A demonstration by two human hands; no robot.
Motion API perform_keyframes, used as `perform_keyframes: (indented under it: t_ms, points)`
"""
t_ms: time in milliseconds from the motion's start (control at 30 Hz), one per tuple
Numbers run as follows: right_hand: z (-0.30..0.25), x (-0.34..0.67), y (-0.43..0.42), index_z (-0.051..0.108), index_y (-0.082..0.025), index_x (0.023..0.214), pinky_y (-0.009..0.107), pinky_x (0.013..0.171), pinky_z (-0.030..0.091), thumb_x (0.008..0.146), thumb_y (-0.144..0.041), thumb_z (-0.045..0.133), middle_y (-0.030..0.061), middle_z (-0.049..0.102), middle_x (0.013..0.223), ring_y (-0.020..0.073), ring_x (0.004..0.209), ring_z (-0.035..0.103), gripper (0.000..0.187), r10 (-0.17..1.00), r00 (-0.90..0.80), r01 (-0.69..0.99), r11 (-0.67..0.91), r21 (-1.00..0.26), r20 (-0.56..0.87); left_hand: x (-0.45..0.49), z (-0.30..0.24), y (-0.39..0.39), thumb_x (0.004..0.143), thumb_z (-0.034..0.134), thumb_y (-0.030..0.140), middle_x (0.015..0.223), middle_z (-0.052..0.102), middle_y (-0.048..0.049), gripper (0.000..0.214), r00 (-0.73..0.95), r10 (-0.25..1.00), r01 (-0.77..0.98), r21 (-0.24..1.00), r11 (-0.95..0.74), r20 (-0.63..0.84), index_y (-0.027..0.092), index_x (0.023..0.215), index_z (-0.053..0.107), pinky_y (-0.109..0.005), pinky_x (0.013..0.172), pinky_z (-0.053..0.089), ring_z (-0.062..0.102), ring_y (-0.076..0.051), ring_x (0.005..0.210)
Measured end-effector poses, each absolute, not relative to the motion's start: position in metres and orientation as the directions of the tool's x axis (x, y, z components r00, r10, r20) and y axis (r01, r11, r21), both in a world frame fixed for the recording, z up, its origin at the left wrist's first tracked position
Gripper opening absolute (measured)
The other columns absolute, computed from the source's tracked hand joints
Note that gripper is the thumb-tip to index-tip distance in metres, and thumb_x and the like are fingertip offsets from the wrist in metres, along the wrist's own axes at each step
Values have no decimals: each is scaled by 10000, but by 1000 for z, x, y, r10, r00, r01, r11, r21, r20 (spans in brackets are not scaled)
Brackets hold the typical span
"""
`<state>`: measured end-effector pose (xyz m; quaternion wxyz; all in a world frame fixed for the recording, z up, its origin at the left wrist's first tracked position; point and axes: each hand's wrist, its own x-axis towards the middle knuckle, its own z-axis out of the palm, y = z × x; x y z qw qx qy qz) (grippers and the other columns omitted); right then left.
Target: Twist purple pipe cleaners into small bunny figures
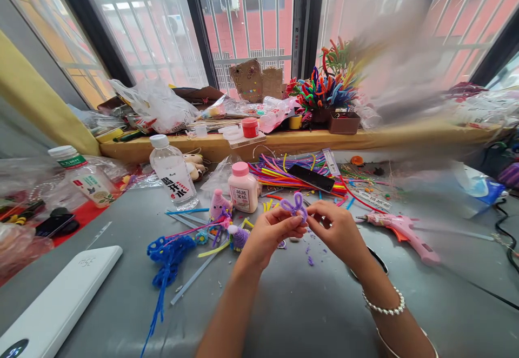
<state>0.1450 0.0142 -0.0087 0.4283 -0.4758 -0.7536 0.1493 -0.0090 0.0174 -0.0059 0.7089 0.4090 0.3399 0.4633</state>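
Above the grey table (308, 304), left hand (270, 236) and right hand (336, 231) pinch a purple pipe-cleaner loop (295, 205).

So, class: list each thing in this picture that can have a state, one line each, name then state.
Purple pipe cleaner: bent into loops, pinched between both hands.
Left hand: fingers closed on the pipe cleaner.
Right hand: fingers closed on the pipe cleaner.
Water bottle: upright, cap on.
Pink-capped bottle: upright, cap on.
Glue gun: lying on its side.
Black phone: lying on coloured pipe cleaners, screen dark.
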Motion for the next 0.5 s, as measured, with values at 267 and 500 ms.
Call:
perform_keyframes:
  t_ms: [267, 500]
  points:
    - [-3, 149, 12, 591, -183, 926, 279, 667, 491, 778, -273, 534, 55, 654, 867, 165, 788, 606, 183, 890, -245, 306, 448, -840, 385, -12, -4, 19, 570, 746, 257, 549, 626, -3, 191, 336, 929, -381, 880, 284, -154, 120, 619, 622, -184, 541, 459, 581, -82, 511]
    - [-6, 148, 12, 648, -183, 771, 268, 594, 451, 810, -269, 510, 24, 633, 681, 154, 644, 576, 168, 889, -237, 381, 456, -804, 391, -9, -4, 17, 576, 736, 287, 611, 650, -29, 208, 343, 930, -327, 912, 247, -129, 114, 626, 633, -203, 552, 460, 583, -94, 533]
